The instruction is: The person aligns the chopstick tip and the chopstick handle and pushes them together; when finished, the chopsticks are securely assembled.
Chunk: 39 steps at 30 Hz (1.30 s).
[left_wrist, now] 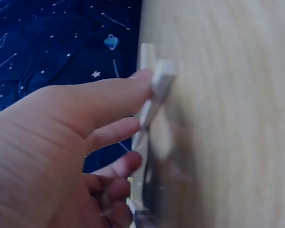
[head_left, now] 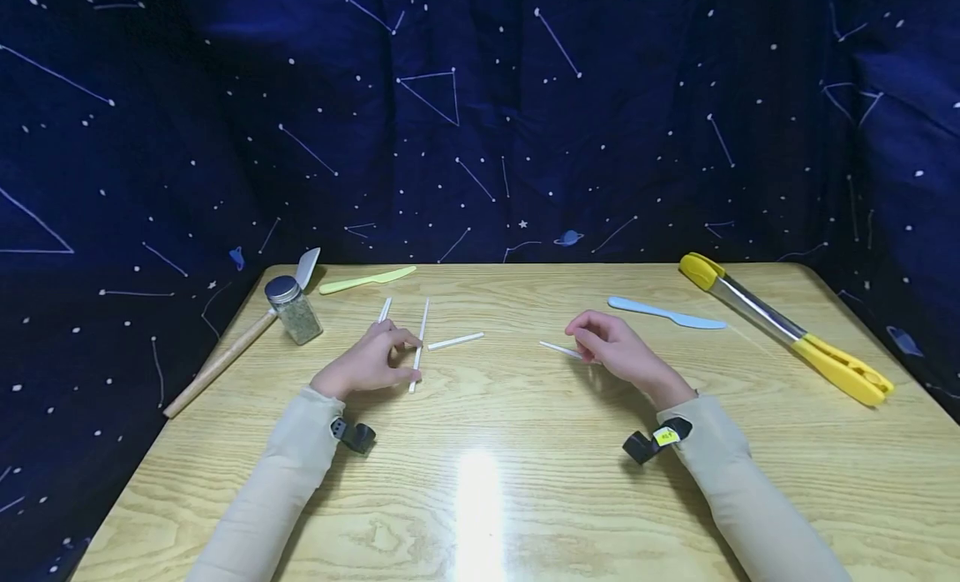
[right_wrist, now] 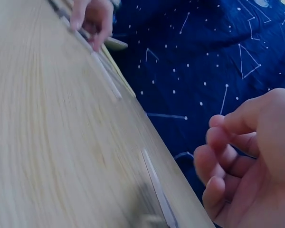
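The left hand (head_left: pixel 372 363) pinches a white stick (head_left: pixel 423 319) running toward the back of the wood-grain tabletop (head_left: pixel 540 423), a second stick (head_left: pixel 456 341) lying nearly crosswise just to its right, while the right hand (head_left: pixel 615 346), loosely curled and empty, hovers nearest a third stick (head_left: pixel 558 348) pointing leftward from beneath it.

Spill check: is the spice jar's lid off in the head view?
No, the dark lid sits on the spice jar.
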Tool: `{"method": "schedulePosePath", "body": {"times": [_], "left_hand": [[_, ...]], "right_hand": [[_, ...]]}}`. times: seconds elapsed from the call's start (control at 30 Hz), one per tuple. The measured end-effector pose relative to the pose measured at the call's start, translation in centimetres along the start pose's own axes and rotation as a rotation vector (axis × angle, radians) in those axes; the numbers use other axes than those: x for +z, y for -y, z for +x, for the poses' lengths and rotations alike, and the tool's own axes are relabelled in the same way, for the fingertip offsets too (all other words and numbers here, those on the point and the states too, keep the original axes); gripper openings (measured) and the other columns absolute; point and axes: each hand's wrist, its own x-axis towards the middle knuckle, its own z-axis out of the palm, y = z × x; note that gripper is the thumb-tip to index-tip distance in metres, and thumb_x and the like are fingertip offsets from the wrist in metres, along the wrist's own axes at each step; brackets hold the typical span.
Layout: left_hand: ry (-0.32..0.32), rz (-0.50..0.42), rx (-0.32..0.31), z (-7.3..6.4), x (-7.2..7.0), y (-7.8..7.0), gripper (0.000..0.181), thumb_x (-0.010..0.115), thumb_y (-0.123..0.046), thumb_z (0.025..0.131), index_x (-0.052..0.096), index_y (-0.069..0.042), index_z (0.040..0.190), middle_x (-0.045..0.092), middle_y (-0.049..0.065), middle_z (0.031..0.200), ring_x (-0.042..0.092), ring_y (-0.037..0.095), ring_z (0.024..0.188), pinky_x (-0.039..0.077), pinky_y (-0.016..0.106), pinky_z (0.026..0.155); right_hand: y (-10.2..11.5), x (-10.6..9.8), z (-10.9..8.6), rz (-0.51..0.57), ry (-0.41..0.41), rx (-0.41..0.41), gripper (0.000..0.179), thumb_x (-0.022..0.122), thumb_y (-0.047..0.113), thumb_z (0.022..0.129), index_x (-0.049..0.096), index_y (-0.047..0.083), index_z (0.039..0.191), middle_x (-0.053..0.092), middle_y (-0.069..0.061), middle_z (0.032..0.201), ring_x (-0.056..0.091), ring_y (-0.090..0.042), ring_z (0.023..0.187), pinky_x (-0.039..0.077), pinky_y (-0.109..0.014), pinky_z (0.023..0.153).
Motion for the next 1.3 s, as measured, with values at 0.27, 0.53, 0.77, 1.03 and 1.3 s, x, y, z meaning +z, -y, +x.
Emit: {"method": "schedulePosePath", "body": {"times": [0.27, 0.53, 0.77, 1.03, 1.3], "left_hand": [[0.080, -0.008, -0.023, -0.3, -0.8, 0.1, 0.045, 0.078, -0.022, 0.080, 0.062, -0.004, 0.118, 0.054, 0.012, 0.091, 0.044, 0.024, 0.086, 0.038, 0.032, 0.073], [0.051, 0.001, -0.012, -0.1, -0.6, -0.1, 0.043, 0.076, -0.022, 0.081, 0.061, -0.003, 0.116, 0.056, 0.013, 0.096, 0.048, 0.027, 0.090, 0.041, 0.036, 0.077], [-0.052, -0.008, 0.020, 0.0, 0.1, 0.1, 0.036, 0.075, -0.019, 0.083, 0.062, 0.001, 0.110, 0.057, 0.010, 0.088, 0.047, 0.023, 0.083, 0.040, 0.033, 0.074], [-0.106, -0.002, 0.020, 0.8, 0.9, -0.5, 0.034, 0.075, -0.021, 0.083, 0.063, 0.000, 0.106, 0.055, 0.008, 0.085, 0.047, 0.021, 0.080, 0.039, 0.031, 0.072], [-0.217, 0.025, -0.065, 1.4, 2.3, -1.7, 0.023, 0.074, -0.016, 0.083, 0.070, -0.003, 0.102, 0.052, 0.003, 0.076, 0.044, 0.018, 0.074, 0.036, 0.028, 0.063]], "right_hand": [[-1.5, -1.5, 0.1, -0.200, 0.011, -0.034, 0.019, 0.050, 0.011, 0.099, 0.058, -0.006, 0.107, 0.052, -0.007, 0.073, 0.048, -0.014, 0.062, 0.041, -0.024, 0.058], [-2.3, -2.2, -0.1, -0.339, -0.001, -0.026, 0.017, 0.056, 0.010, 0.094, 0.060, -0.002, 0.105, 0.054, -0.004, 0.075, 0.047, -0.011, 0.064, 0.039, -0.025, 0.059], [-3.1, -1.9, 0.2, -0.334, 0.035, -0.034, 0.013, 0.059, 0.006, 0.092, 0.060, -0.001, 0.102, 0.053, -0.003, 0.072, 0.044, -0.008, 0.058, 0.037, -0.022, 0.054], [-3.1, -1.7, -0.1, -0.322, 0.041, -0.027, 0.015, 0.063, 0.006, 0.089, 0.060, -0.001, 0.102, 0.049, -0.003, 0.073, 0.042, -0.009, 0.059, 0.035, -0.022, 0.053], [-3.2, -1.3, 0.0, -0.352, 0.048, -0.034, 0.014, 0.064, 0.005, 0.087, 0.062, 0.002, 0.100, 0.047, -0.001, 0.070, 0.042, -0.009, 0.060, 0.035, -0.021, 0.054]]}}
